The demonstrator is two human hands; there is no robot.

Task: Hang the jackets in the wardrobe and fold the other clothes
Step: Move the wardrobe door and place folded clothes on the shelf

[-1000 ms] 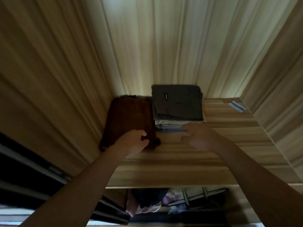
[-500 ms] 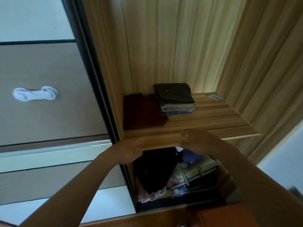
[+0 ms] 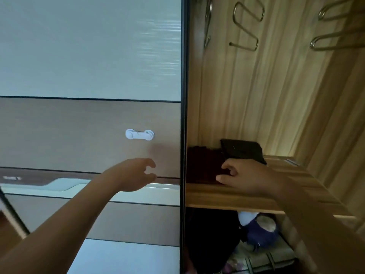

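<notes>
A folded dark red garment (image 3: 205, 165) lies at the left end of the wooden wardrobe shelf (image 3: 227, 196). Beside it on the right sits a stack of folded clothes topped by a dark grey piece (image 3: 243, 151). My right hand (image 3: 246, 177) hovers over the shelf in front of both piles, fingers curled loosely, holding nothing. My left hand (image 3: 136, 175) is out in front of the sliding wardrobe door (image 3: 88, 135), fingers apart and empty. Dark clothes (image 3: 209, 240) hang below the shelf.
Empty metal hangers (image 3: 246, 24) hang at the top of the wardrobe. A white child lock (image 3: 139, 134) is stuck on the door. The door's black frame edge (image 3: 183, 115) runs vertically between my hands. A purple and white item (image 3: 258, 230) and a patterned storage box (image 3: 262, 260) sit below.
Both hands have let go of the clothes and drawn back from the shelf. The left hand has swung left in front of the door. My view has lifted and shifted left.
</notes>
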